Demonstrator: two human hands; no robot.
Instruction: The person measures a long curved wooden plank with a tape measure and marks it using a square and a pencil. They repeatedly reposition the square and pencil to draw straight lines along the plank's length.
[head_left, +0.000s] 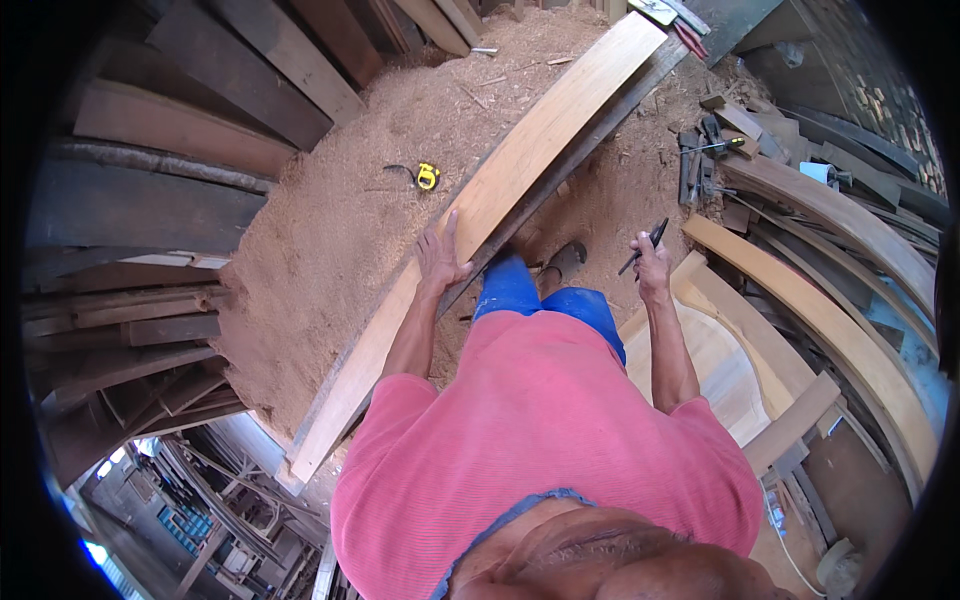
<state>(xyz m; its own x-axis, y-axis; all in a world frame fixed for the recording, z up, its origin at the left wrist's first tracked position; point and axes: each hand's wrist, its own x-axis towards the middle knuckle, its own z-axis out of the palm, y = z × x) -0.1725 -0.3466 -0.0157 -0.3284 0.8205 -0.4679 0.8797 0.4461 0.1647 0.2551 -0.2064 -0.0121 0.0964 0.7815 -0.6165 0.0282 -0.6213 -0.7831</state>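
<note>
A long pale wooden plank (545,130) lies slantwise on a darker, narrow support beam (610,115). My left hand (440,258) rests on the plank with its fingers apart, near the plank's middle. To the right, away from the plank, my right hand (653,270) is raised and closed round a slim black pen-like tool (658,233). One thin end of it sticks out on the hand's left side; its exact kind is too small to tell. A yellow tape measure (428,177) sits on the sawdust left of the plank.
Sawdust (330,260) covers the floor. Dark boards (150,205) lean along the left. At right are a curved wooden piece (820,340), a pale rounded panel (720,365), and clamp-like metal tools (695,165). Red-handled pliers (690,38) lie near the plank's far end.
</note>
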